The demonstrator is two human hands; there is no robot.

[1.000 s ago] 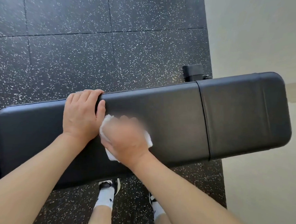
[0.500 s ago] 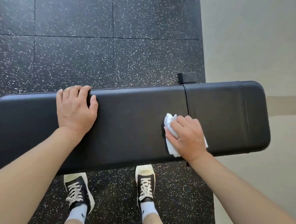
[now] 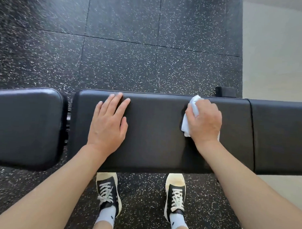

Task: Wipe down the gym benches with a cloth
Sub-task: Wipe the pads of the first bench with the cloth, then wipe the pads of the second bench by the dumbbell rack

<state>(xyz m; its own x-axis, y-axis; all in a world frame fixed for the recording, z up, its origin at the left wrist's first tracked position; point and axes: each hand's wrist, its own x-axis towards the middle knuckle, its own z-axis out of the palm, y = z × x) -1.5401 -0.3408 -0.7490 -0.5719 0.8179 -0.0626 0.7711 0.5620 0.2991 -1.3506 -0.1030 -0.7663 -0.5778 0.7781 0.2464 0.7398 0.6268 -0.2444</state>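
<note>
- Head view: the white cloth [image 3: 189, 122] is pressed onto the bench [image 3: 154, 136] pad, near its far edge, clasped by the right hand [image 3: 204, 123].
- The left hand [image 3: 108, 125] is laid flat on the bench, fingers spread, holding nothing.

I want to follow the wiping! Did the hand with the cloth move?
Yes. The right hand with the cloth slid left, away from the bench's seam.

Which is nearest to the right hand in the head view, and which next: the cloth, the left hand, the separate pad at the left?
1. Cloth: under the right hand, pressed on the bench.
2. Left hand: flat on the same pad, toward its left end.
3. Separate pad: beyond the left hand, across a gap.
</note>
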